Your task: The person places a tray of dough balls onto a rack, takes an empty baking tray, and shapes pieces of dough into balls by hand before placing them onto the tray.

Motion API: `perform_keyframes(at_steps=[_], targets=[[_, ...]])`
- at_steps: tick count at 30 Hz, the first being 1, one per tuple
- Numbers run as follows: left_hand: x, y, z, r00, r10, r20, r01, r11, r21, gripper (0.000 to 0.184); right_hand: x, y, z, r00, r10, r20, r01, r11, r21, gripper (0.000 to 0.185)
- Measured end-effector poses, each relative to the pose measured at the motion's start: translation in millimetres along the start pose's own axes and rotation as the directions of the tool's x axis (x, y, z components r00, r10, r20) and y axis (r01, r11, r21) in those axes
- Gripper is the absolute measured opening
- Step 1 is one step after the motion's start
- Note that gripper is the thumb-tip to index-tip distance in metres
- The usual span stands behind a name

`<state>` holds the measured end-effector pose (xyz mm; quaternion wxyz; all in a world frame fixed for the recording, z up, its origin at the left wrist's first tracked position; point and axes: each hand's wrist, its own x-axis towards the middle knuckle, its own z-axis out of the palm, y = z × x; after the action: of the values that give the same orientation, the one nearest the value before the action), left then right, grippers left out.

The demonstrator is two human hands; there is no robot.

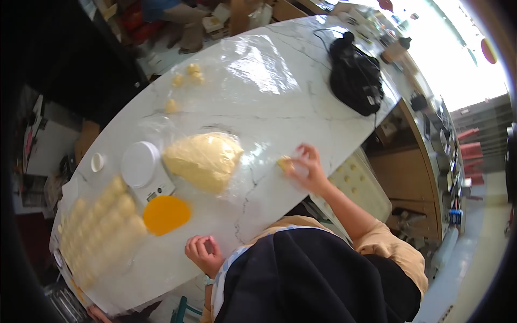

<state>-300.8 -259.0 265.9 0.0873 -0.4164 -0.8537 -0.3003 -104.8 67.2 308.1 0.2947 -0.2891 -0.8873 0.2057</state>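
My right hand [307, 171] is over the marble-patterned table, blurred by motion, with a small piece of yellow dough [283, 163] at its fingertips. Its fingers are bent around the near side of that piece. My left hand [204, 255] rests by the table's near edge, fingers curled in loosely, with nothing visible in them. Between the hands and farther in lies a large mound of yellow dough [207, 159] under clear plastic. An orange dough scraper [167, 215] lies left of it, beside a white kitchen scale [159, 191] carrying a round white dish [140, 163].
Rows of dough pieces [102, 231] cover the table's left end. Several small dough balls [195, 74] sit toward the far side, near a clear plastic sheet [258, 64]. A black bag [355, 75] lies at far right. Below the edge, a tray [371, 188] holds small dough pieces.
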Motion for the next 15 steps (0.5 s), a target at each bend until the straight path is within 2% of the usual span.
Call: perform_keyframes(at_steps=[2, 3, 6, 8, 10, 11, 14, 15], targets=[[1.5, -0.5, -0.9, 1.0, 0.014, 0.013, -0.015, 1.0, 0.003, 0.01, 38.0, 8.5, 8.5, 0.965, 0.163, -0.204, -0.127, 0.975, 0.181, 0.018], [1.4, -1.4, -0.6, 1.0, 0.024, 0.01, -0.023, 1.0, -0.008, 0.01, 40.9, 9.9, 26.2, 0.949, 0.306, -0.08, -0.257, 0.894, 0.367, 0.019], [-0.2, -1.9, -0.3, 0.999, 0.031, -0.007, -0.031, 0.999, -0.008, 0.01, 8.9, -9.4, 57.2, 0.978, 0.026, 0.205, -0.093, 0.94, 0.328, 0.015], [-0.3, -5.7, -0.9, 0.998, 0.053, -0.015, -0.053, 0.999, 0.005, 0.01, -28.9, -7.4, 48.7, 0.965, -0.144, 0.221, 0.066, 0.943, 0.327, 0.014], [-0.8, -4.9, 2.6, 0.998, 0.058, -0.026, -0.057, 0.998, 0.038, 0.01, -24.4, 23.0, 27.7, 0.989, -0.048, 0.142, -0.008, 0.928, 0.372, 0.012], [-1.1, -5.1, 4.3, 0.997, 0.067, -0.045, -0.064, 0.997, 0.05, 0.009, -12.6, 37.6, 26.0, 0.997, 0.054, 0.062, -0.065, 0.98, 0.186, 0.01], [-2.6, -1.8, 4.1, 0.998, 0.015, -0.054, -0.014, 1.0, 0.018, 0.011, 42.7, 41.5, 53.0, 0.977, 0.044, -0.211, -0.065, 0.993, -0.098, 0.009], [-3.8, 2.6, 5.5, 0.999, 0.006, -0.049, -0.006, 1.0, 0.011, 0.011, 49.1, 31.9, 64.7, 0.99, 0.068, -0.126, -0.066, 0.998, 0.013, 0.009]])
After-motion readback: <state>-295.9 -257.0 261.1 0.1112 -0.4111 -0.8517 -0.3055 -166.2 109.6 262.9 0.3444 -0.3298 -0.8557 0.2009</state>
